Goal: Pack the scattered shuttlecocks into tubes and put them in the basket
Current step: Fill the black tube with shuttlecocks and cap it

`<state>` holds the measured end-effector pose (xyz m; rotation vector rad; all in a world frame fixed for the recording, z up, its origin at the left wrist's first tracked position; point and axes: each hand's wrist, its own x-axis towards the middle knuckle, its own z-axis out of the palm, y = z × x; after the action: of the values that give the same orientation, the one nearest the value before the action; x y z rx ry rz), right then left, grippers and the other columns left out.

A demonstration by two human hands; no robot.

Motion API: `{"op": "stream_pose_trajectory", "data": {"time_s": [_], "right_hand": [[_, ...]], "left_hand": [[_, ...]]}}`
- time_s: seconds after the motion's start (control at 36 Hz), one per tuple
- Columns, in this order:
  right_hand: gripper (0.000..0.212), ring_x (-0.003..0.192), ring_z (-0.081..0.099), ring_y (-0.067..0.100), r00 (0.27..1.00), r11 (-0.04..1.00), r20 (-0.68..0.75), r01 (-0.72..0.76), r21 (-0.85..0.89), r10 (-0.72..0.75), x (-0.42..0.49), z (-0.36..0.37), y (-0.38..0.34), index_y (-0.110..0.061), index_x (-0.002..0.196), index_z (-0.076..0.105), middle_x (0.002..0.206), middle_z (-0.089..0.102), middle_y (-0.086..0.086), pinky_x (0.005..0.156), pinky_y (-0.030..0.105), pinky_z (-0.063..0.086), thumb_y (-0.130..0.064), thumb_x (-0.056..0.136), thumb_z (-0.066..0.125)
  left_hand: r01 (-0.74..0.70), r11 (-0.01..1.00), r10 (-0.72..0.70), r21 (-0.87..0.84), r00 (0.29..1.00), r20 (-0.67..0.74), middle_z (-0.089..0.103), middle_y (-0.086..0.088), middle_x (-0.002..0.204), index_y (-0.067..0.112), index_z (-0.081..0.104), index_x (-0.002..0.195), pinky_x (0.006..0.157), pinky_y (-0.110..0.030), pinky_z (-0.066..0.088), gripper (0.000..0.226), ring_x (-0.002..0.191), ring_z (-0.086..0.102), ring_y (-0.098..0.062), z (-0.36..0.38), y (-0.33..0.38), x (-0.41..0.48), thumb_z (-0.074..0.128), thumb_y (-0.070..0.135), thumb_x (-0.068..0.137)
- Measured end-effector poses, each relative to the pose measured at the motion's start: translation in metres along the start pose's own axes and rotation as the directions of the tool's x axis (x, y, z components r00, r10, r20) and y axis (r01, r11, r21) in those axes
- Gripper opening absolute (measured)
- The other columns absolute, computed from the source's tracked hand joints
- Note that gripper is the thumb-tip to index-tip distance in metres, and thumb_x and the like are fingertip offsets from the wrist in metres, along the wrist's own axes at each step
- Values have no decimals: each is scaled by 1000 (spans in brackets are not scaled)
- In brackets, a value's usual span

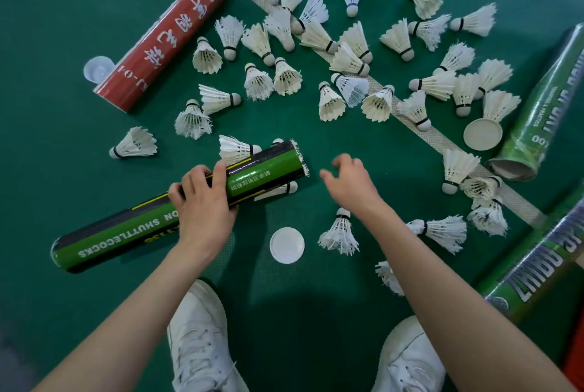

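My left hand (pixel 202 202) grips the middle of a green and black shuttlecock tube (pixel 265 170) lying across the green floor, its open end to the right with feather tips sticking out. My right hand (pixel 350 183) hovers just right of that open end, fingers spread and holding nothing. Several white shuttlecocks (pixel 331 44) lie scattered over the floor beyond the tube. One shuttlecock (pixel 339 233) stands near my right wrist. A white tube cap (pixel 287 245) lies below the tube. No basket is in view.
A red tube (pixel 167 34) lies at the upper left with a clear cap (pixel 98 71) beside it. A green tube (pixel 543 107) and a cap (pixel 482 133) lie at the right, another green tube (pixel 537 268) at the lower right. My white shoes (pixel 199 338) are below. A white court line (pixel 442 142) crosses diagonally.
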<state>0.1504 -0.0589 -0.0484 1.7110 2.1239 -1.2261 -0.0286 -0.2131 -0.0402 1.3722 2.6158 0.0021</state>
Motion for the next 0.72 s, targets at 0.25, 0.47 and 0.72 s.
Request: {"op": "stream_pose_trajectory", "data": {"time_s": [0.25,0.47,0.72], "right_hand": [[96,112,54,28,908,888,297,-146,-437,296,-24,18,28,-7,147,7,131,50,10,85,37,48,-45,83,67],[40,81,56,21,993,994,47,-106,-3,106,-18,-2,34,-9,125,37,97,54,5,62,32,43,-24,92,54],[26,89,51,-1,985,891,-142,153,428,-100,-23,-56,34,-31,109,68,106,55,-12,73,12,39,-27,83,71]], "left_hand": [[-58,998,57,6,993,106,34,-10,125,20,30,136,94,-37,13,76,119,31,-29,12,16,-19,73,17,73],[-74,997,74,-2,993,97,34,-10,123,20,31,137,95,-37,13,78,118,32,-28,12,25,-16,74,17,72],[-82,996,85,-41,993,80,34,-10,125,18,30,139,95,-36,13,79,118,31,-28,7,37,-6,75,23,74]]}}
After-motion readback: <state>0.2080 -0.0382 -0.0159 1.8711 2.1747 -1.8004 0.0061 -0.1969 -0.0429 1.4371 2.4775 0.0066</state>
